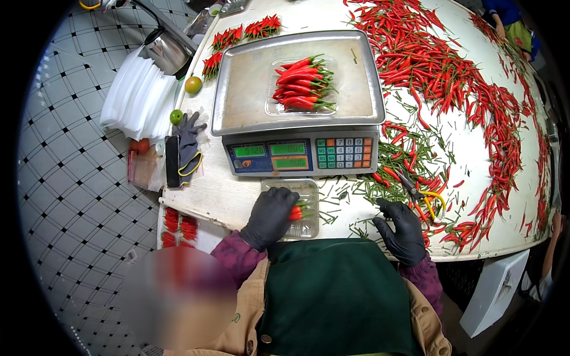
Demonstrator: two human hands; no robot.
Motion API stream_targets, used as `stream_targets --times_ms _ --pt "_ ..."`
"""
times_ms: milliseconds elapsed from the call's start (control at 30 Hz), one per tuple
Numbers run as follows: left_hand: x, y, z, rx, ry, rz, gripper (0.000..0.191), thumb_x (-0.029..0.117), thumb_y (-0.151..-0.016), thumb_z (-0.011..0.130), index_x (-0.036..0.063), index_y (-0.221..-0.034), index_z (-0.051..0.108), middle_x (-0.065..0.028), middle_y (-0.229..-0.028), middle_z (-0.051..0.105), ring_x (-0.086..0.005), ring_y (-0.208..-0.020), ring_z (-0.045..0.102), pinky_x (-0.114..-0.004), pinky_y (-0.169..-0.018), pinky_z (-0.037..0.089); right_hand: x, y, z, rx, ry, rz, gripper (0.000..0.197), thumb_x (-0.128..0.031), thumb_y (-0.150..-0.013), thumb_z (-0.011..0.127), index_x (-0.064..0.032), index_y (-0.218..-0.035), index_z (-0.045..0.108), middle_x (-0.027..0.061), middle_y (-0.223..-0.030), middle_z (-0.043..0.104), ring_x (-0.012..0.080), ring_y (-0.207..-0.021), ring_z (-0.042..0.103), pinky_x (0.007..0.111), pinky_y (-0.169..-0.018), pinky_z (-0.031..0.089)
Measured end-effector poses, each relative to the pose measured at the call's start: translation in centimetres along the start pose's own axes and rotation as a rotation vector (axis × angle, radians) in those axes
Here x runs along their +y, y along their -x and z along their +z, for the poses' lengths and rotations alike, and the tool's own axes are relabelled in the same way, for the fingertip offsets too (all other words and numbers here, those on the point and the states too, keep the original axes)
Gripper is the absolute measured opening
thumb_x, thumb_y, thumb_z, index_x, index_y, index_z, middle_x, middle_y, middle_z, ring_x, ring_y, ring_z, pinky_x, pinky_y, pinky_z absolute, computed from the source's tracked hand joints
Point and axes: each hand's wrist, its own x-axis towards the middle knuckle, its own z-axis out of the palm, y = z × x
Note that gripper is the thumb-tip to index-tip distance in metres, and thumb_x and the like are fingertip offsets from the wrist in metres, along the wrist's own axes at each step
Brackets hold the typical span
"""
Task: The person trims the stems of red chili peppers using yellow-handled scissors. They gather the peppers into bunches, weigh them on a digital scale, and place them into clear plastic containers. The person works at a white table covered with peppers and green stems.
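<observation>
My left hand (272, 217), in a black glove, is over a clear plastic tray (313, 227) in front of the scale. Its fingers curl over a few red chillies (295, 213) whose green stems stick out to the right; the glove hides whether it grips them. My right hand (403, 231), also black-gloved, hovers by the table's front edge with thumb and fingers apart and nothing between them. Just beyond it, scissors (423, 198) with yellow handles lie on loose chillies and cut stems (392, 191). On the scale's metal pan (245, 89) sits another clear tray with chillies (305, 84) laid side by side.
A big heap of red chillies (436, 66) curves along the table's right side. Bundled chillies (262, 26) stand behind the scale (300, 151). At left are a grey glove (189, 142), tomatoes (193, 85), white foam sheets (138, 98) and a kettle (167, 51). Another person (507, 20) is at far right.
</observation>
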Motion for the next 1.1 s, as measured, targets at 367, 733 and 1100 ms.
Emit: stream_targets --times_ms 367,733,1100 --pt "-0.5 -3.0 -7.7 0.225 0.215 0.188 0.044 0.009 -0.074 0.067 0.0047 -0.115 0.053 -0.0162 -0.103 0.058 -0.0316 -0.094 0.056 -0.037 -0.079 0.046 -4.0 -13.1 -1.6 0.154 -0.144 -0.165 0.015 -0.008 -0.078 0.062 -0.0044 -0.092 0.059 0.0105 -0.074 0.057 0.0235 -0.068 0.058 0.033 -0.060 0.045" --pt "-3.3 -16.0 -11.7 0.641 -0.017 0.069 0.021 0.008 -0.077 0.061 0.0051 -0.098 0.061 -0.0118 -0.084 0.056 -0.0281 -0.079 0.053 -0.036 -0.069 0.044 -4.1 -22.0 1.7 0.203 0.104 -0.043 0.015 -0.022 -0.076 0.062 -0.0077 -0.079 0.058 0.0119 -0.079 0.057 0.0300 -0.076 0.057 0.040 -0.065 0.045" --pt "-3.7 -14.0 -11.5 0.879 0.257 0.123 0.011 0.002 -0.077 0.058 0.0026 -0.088 0.059 -0.0114 -0.079 0.052 -0.0298 -0.078 0.052 -0.038 -0.068 0.042 -4.4 -22.8 2.4 0.162 0.062 -0.037 0.017 -0.022 -0.078 0.058 -0.0050 -0.076 0.057 0.0141 -0.074 0.058 0.0313 -0.070 0.057 0.040 -0.064 0.045"
